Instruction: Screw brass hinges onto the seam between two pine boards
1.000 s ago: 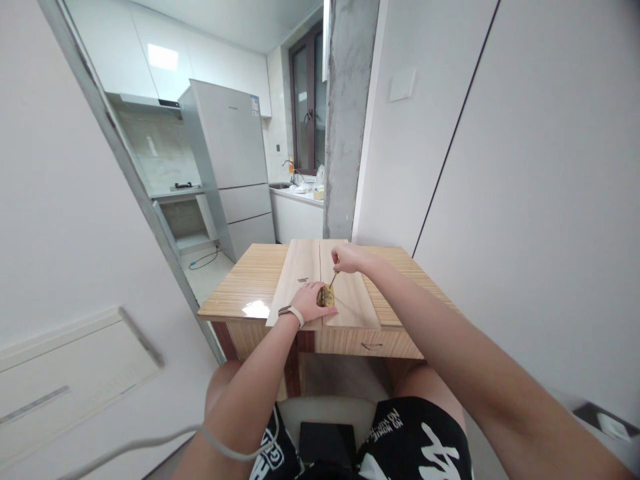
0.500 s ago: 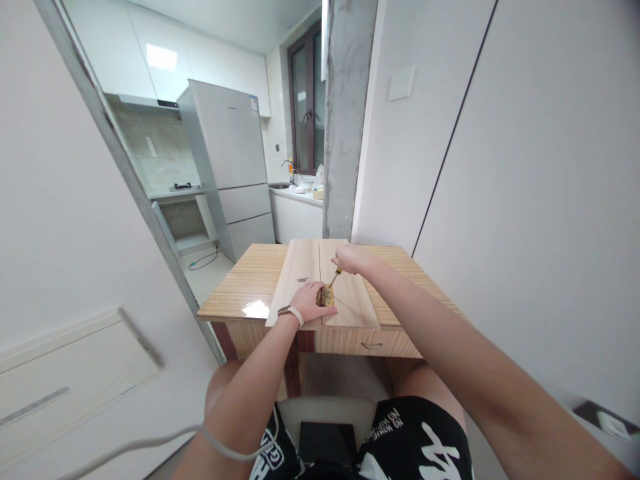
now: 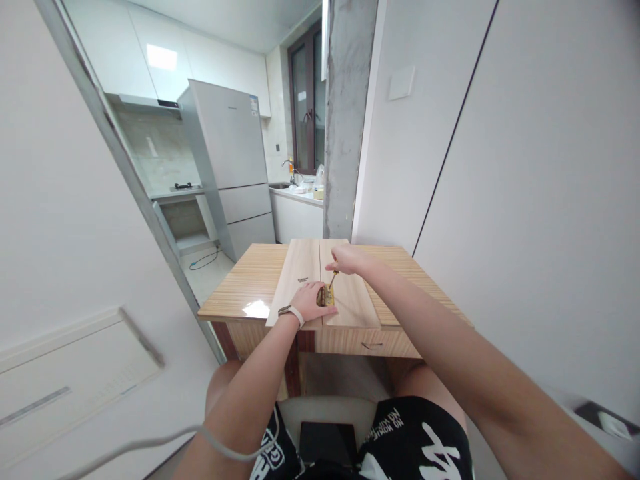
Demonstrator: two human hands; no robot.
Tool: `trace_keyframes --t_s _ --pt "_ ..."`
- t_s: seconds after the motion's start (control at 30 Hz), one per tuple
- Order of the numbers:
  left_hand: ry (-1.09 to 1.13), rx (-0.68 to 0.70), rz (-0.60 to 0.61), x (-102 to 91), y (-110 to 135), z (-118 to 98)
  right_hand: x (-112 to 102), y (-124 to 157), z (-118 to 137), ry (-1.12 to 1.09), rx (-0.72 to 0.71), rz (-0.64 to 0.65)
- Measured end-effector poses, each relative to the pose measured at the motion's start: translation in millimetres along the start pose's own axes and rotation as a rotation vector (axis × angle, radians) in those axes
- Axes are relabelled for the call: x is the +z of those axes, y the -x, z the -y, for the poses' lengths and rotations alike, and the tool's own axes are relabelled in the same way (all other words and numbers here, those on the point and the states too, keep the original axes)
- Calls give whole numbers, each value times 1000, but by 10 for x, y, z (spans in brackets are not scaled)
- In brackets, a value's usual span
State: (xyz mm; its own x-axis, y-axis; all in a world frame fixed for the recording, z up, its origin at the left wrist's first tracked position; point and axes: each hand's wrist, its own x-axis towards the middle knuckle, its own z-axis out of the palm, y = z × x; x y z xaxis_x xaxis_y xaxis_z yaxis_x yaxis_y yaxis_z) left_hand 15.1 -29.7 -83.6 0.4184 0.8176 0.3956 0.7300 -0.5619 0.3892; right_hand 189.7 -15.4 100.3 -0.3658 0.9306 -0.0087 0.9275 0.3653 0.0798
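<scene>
Far left of the hinge [image 3: 326,297]: bare striped worktop [image 3: 240,283], with a bright patch of glare. Closer to the hinge, on the left board [image 3: 293,293], a small dark piece [image 3: 303,279], too small to identify. Just left of the hinge: a pale wristband [image 3: 291,311], then the left hand [image 3: 311,301], laid palm-down with fingers close together, pressing on the left board, fingertips against or partly over the hinge's left side. Nothing pinched there, only held flat.

The hinge itself: brass-coloured, lying across the seam [image 3: 320,257] between the two boards, close to the worktop's near edge. Screw heads not discernible.

Just above and right of the hinge: a screwdriver [image 3: 332,278], slanted, tip down on the hinge, handle hidden inside the right hand [image 3: 345,259]. Right hand closed around the handle, knuckles up, raised off the boards. Right of the hinge: the right board [image 3: 356,303], bare.

Judged risks: with so slanted a shaft, liable to slip out of a screw head and skid toward the left fingertips, right beside the tip. With pressure eased on the left board, apt to creep apart at the seam, leaving the hinge skewed. With too much downward force this near the edge, possible sliding of the boards toward the worktop's front.
</scene>
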Motion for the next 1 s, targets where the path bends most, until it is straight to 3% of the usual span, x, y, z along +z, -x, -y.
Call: trace_keyframes --t_s 0.2,0.4,0.57,0.77,1.0 --pt "5 5 -9 4 3 2 -73 58 39 -21 53 77" --pt "4 -10 -6 8 9 0 -52 49 -10 28 -30 -29" --pt "4 1 -12 20 3 15 -12 25 -43 -9 -50 17" --pt "1 0 -16 30 -1 24 -38 51 13 16 85 87" --pt "2 10 -11 19 0 16 -40 76 -2 76 -1 -39"
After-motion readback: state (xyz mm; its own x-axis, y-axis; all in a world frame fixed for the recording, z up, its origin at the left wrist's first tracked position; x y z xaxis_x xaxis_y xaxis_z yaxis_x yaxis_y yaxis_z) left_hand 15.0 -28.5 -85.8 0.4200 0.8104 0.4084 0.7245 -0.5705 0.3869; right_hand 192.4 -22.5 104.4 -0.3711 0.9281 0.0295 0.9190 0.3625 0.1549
